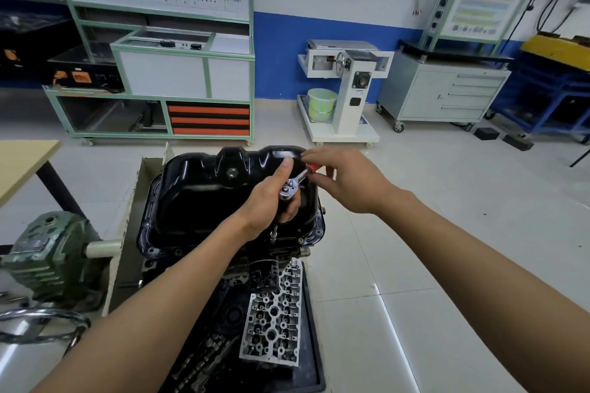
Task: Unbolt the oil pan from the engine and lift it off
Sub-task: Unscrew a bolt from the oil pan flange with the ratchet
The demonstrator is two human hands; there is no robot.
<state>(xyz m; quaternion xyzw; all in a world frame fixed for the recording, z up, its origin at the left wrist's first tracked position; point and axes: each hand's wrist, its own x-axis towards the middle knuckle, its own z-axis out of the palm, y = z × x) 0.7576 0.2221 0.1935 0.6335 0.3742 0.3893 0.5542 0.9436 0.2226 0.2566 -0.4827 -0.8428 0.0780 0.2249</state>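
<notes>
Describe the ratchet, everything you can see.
The ratchet has a shiny chrome head and a short shank ending in a red grip. It sits tilted over the black oil pan, with a socket extension dropping to the pan's near flange. The left hand holds the head and extension; the right hand pinches the grip.

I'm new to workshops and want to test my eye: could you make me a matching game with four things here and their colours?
Things:
1. oil pan
2. ratchet
3. cylinder head
4. bucket

Colours:
a. pale green
b. silver
c. black
d. red handle

Pairs: 1-c, 2-d, 3-b, 4-a.
</notes>
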